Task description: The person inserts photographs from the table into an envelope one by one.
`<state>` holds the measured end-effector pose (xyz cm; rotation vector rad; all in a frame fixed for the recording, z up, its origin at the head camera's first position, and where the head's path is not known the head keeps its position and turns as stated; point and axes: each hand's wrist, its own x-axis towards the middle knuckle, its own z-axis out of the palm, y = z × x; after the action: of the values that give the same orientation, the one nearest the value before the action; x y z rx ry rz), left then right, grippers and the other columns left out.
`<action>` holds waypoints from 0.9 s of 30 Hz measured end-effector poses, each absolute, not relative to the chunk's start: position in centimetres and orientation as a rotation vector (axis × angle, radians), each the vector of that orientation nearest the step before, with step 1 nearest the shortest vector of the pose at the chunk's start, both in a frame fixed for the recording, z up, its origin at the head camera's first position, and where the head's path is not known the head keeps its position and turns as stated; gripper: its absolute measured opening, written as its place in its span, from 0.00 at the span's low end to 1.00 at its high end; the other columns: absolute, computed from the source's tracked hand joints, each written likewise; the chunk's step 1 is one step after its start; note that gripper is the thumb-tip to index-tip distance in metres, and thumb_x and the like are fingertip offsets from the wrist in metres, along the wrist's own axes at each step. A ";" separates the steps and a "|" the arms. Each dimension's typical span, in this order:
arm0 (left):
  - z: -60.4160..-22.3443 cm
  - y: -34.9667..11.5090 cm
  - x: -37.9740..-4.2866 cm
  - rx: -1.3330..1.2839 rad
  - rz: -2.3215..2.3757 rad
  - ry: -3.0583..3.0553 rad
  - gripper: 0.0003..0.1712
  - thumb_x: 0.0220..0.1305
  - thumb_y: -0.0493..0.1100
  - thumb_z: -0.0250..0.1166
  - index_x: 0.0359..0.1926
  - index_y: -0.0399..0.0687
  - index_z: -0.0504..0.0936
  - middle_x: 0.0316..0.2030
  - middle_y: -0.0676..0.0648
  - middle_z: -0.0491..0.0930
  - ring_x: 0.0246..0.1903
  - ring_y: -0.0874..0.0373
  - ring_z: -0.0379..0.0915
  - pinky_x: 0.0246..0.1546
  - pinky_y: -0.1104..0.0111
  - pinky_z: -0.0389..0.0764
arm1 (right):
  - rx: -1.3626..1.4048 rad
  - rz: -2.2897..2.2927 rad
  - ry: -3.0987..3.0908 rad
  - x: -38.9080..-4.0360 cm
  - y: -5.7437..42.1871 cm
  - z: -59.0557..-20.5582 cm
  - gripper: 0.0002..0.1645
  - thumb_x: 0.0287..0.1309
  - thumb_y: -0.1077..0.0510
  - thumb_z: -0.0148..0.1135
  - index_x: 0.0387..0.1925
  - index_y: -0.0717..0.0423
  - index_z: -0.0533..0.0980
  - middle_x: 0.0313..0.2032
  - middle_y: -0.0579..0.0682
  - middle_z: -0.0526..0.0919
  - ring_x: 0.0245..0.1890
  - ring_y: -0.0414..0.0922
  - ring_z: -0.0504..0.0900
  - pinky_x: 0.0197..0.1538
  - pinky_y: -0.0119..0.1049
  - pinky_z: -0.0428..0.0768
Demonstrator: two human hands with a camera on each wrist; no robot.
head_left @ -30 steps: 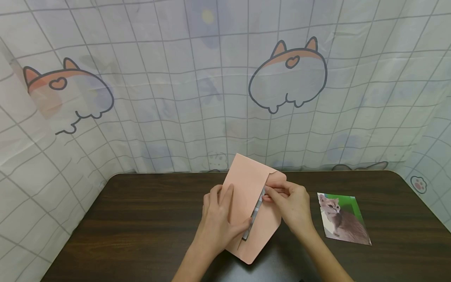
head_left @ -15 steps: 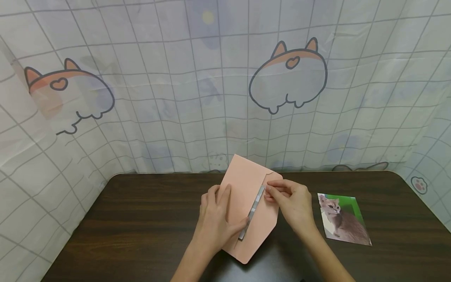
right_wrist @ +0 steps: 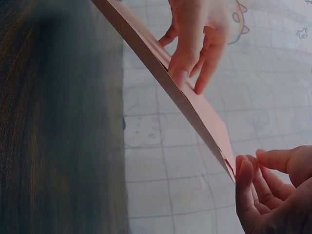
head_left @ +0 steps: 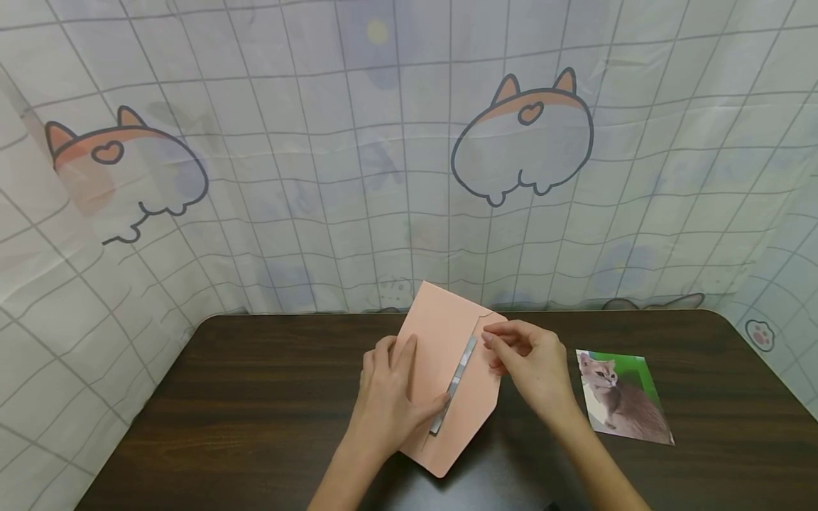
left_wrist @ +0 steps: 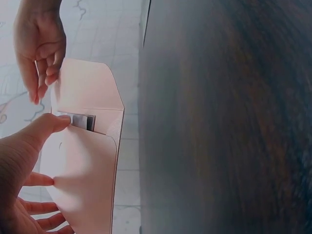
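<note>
A pink envelope (head_left: 441, 333) is held tilted over the table, its flap (left_wrist: 87, 87) folded back. From its mouth sticks a narrow strip of a grey-and-white printed card (head_left: 455, 383); the rest is hidden inside. My left hand (head_left: 386, 397) grips the envelope from its left side, with the thumb (left_wrist: 56, 123) at the mouth beside the card and fingers against the front. My right hand (head_left: 533, 362) is at the flap's upper right edge, thumb and fingers loosely bent and slightly apart. In the right wrist view its fingers (right_wrist: 243, 178) touch the envelope's corner, with nothing between them and the thumb.
A cat photo (head_left: 626, 397) with a green background lies on the dark wooden table (head_left: 255, 397) to the right of my right hand. Behind the table's far edge hangs a white grid-patterned curtain (head_left: 307, 177) with cartoon animals.
The envelope has shifted slightly left and down with my left hand. My right fingers have come away from the card's edge to the flap's edge, and less of the hand overlaps the envelope.
</note>
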<state>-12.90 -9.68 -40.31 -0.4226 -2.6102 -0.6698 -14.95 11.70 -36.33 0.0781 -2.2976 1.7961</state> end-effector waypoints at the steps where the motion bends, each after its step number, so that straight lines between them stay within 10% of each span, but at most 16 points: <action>1: -40.3 -9.7 -12.9 -0.424 -0.668 -2.611 0.49 0.51 0.55 0.82 0.69 0.37 0.75 0.60 0.34 0.71 0.57 0.34 0.68 0.55 0.44 0.78 | 0.081 1.792 -2.299 -14.9 11.7 -36.3 0.08 0.64 0.67 0.71 0.44 0.68 0.87 0.31 0.60 0.89 0.21 0.37 0.83 0.30 0.31 0.85; 27: -40.4 -10.3 -12.9 -0.421 -0.749 -2.631 0.51 0.51 0.56 0.83 0.71 0.39 0.74 0.62 0.36 0.70 0.59 0.38 0.67 0.54 0.47 0.81 | 0.081 1.550 -2.395 -15.7 13.8 -36.1 0.14 0.72 0.61 0.65 0.55 0.61 0.80 0.38 0.62 0.90 0.24 0.33 0.84 0.31 0.29 0.83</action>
<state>-12.87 -10.35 -40.40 -0.4211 -2.6311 -0.7492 -15.72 13.84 -36.10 0.0805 -2.3951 1.5500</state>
